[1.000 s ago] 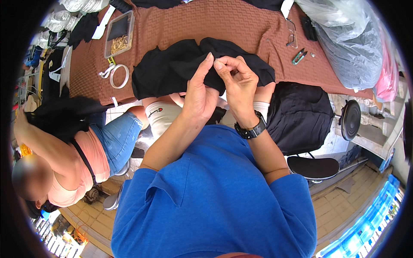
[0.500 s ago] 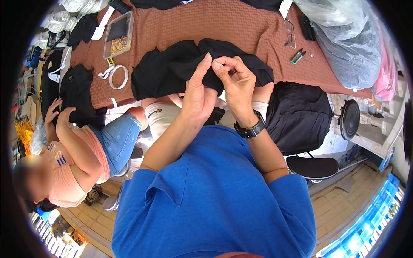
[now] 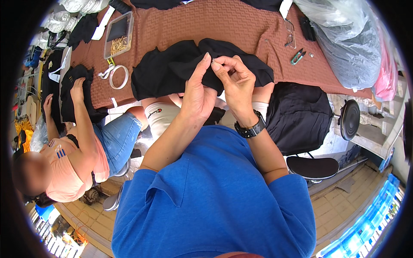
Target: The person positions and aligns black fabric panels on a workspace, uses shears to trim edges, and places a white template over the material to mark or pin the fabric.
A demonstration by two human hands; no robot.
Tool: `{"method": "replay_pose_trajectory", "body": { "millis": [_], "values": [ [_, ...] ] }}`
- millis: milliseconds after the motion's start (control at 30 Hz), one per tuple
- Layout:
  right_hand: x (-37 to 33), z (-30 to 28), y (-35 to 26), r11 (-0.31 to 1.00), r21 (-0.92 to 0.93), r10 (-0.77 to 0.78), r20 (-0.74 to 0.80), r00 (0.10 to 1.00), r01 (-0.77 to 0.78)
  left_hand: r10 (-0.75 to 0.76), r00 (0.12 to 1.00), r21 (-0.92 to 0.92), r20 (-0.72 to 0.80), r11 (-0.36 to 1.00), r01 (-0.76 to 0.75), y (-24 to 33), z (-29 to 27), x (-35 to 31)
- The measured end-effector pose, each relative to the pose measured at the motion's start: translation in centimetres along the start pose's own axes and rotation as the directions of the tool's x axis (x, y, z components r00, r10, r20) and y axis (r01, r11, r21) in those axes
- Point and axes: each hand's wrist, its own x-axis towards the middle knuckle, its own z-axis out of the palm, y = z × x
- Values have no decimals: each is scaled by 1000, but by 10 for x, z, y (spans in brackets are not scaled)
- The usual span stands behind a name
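Observation:
A black cloth garment (image 3: 165,71) lies bunched across the table's near edge in front of me. My left hand (image 3: 199,94) is closed on its near part, thumb stretched up along the fabric, the other fingers partly hidden by the cloth. Just to the right, my right hand (image 3: 238,81) makes a pinch, thumb against forefinger, close to the left thumb tip. Whatever sits in that pinch is too small to make out. A dark watch (image 3: 251,127) circles my right wrist.
On the brown-covered table (image 3: 167,26) are a clear box (image 3: 119,36) with small gold-coloured pieces, a white ring (image 3: 118,77), thread snips (image 3: 297,56) and glasses (image 3: 290,33). Plastic bags (image 3: 344,47) crowd the right. Black cloth (image 3: 297,116) hangs beside me; a co-worker (image 3: 81,150) sits left.
My hands and the garment stay almost where they were. The co-worker at left has moved their hands apart, one now reaching farther onto the black cloth there.

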Motion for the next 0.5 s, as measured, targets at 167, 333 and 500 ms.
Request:
{"method": "replay_pose_trajectory", "body": {
  "millis": [167,333,500],
  "values": [
    [0,0,1,1000,6,-4,3,1000,4,-6,1000,-33,0,999,6,0,-3,1],
    [0,0,2,1000,-1,-13,-2,1000,13,-4,1000,-25,-8,1000,4,-2,-7,3],
    [0,0,3,1000,-14,-11,-10,1000,11,-7,1000,-17,-5,1000,7,-1,-7,3]
  ]
}}
